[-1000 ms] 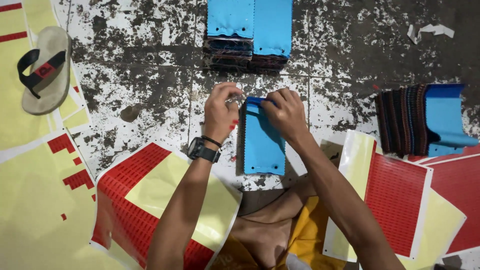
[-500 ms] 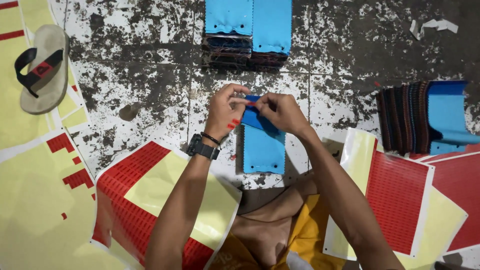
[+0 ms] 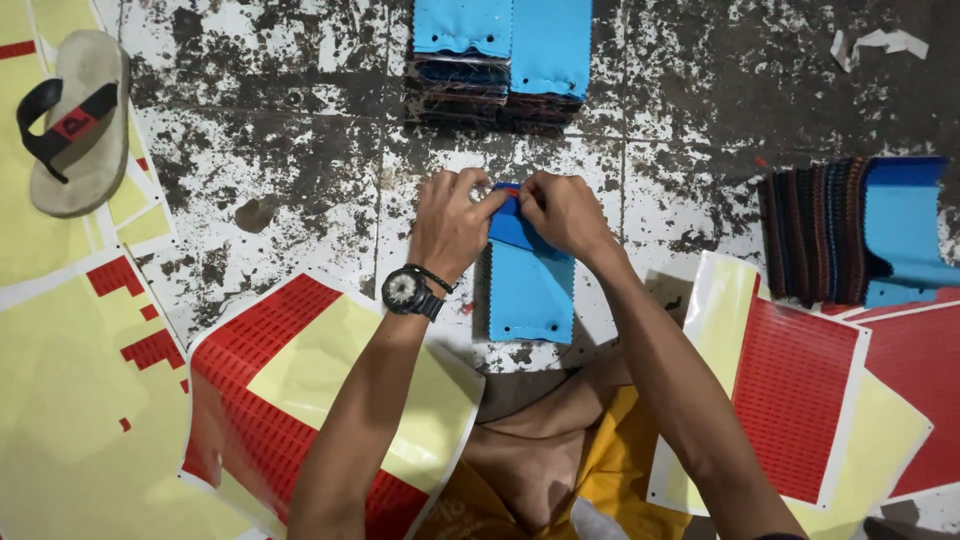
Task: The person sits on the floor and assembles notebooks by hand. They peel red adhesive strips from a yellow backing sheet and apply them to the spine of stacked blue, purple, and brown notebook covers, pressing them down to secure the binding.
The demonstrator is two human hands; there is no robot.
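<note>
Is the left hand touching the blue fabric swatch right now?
Touching: in the head view, the left hand pinches the top edge of the blue fabric swatch.

Our fingers cover the far end of the blue fabric swatch (image 3: 530, 295); the far blue stacks (image 3: 505, 50) and the right swatch pile (image 3: 860, 235) run off the frame's edges.

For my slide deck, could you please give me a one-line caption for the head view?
Both hands, left hand and right hand, pinch the top edge of a blue fabric swatch on a worn floor.
</note>
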